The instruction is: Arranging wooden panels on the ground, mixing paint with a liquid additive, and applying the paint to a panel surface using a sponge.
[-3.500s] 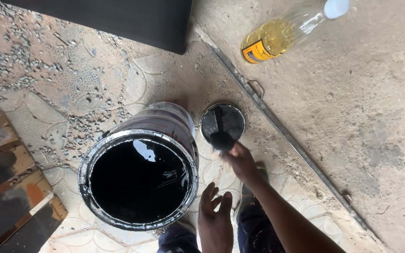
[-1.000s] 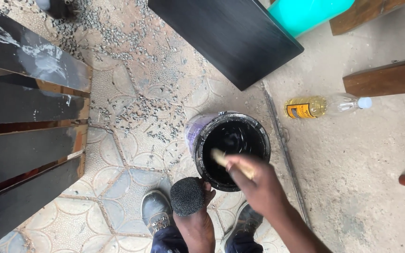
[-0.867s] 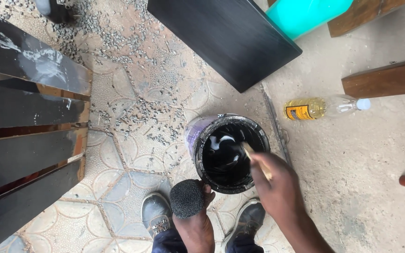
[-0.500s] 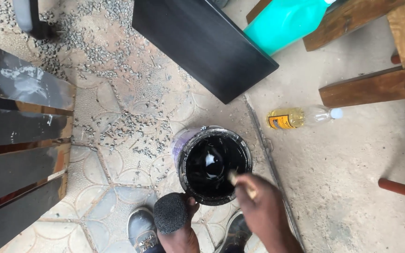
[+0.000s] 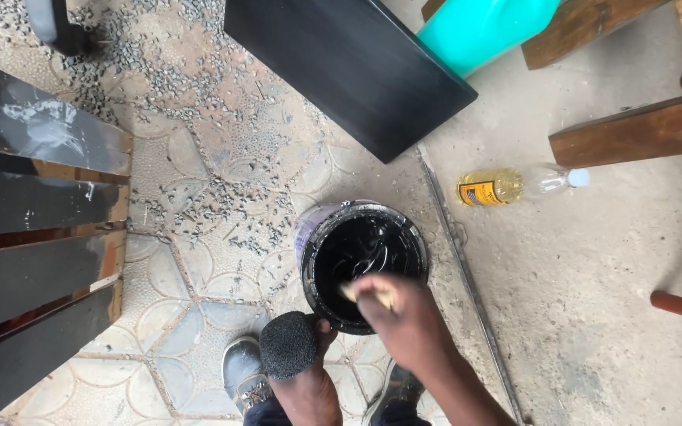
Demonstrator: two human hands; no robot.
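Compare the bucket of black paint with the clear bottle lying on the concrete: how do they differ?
The bucket stands upright and open, while the bottle lies on its side with a cap on. The bucket holds glossy black liquid; the bottle holds a yellow one. The right hand works over the bucket; the bottle lies untouched. Both rest on the ground.

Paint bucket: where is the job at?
Done: slats at left already coated black. In hand: right hand works a stick in the black paint bucket; left hand holds a dark sponge at its rim. Left: brown wood at right looks unpainted.
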